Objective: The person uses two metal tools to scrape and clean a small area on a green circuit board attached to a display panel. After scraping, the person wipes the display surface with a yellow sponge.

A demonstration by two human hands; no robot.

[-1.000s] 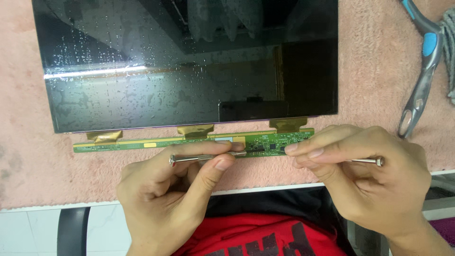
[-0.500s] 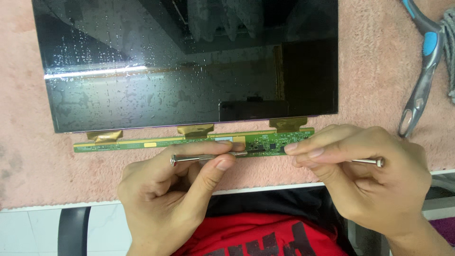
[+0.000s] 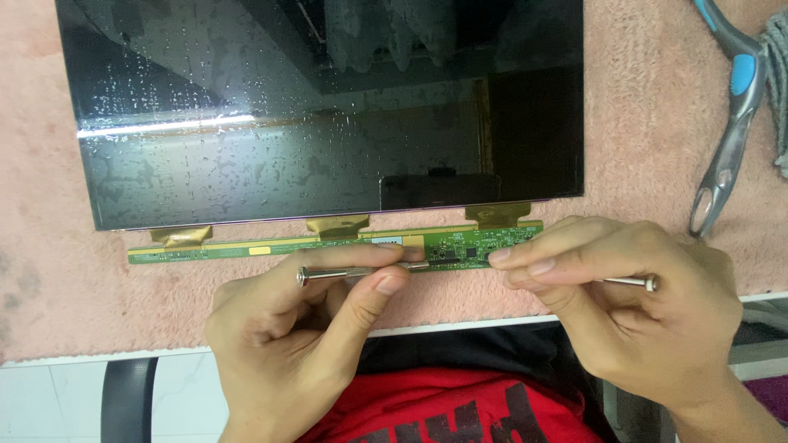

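Observation:
A bare dark display panel (image 3: 328,115) lies on a pink mat (image 3: 657,148). A long thin green circuit strip (image 3: 246,248) runs along its near edge, joined to it by three gold flex tabs (image 3: 337,223). My left hand (image 3: 304,336) pinches a slim metal tool (image 3: 328,273) between thumb and fingers, its tip on the strip near the middle. My right hand (image 3: 624,303) grips a second thin metal tool (image 3: 632,282), fingertips resting on the strip's right part. The tips of both tools are hidden by my fingers.
Pliers with blue and grey handles (image 3: 730,123) lie on the mat at the far right, beside a grey cloth (image 3: 780,82). The white table edge (image 3: 460,326) runs just below my hands. My red shirt (image 3: 460,410) fills the bottom.

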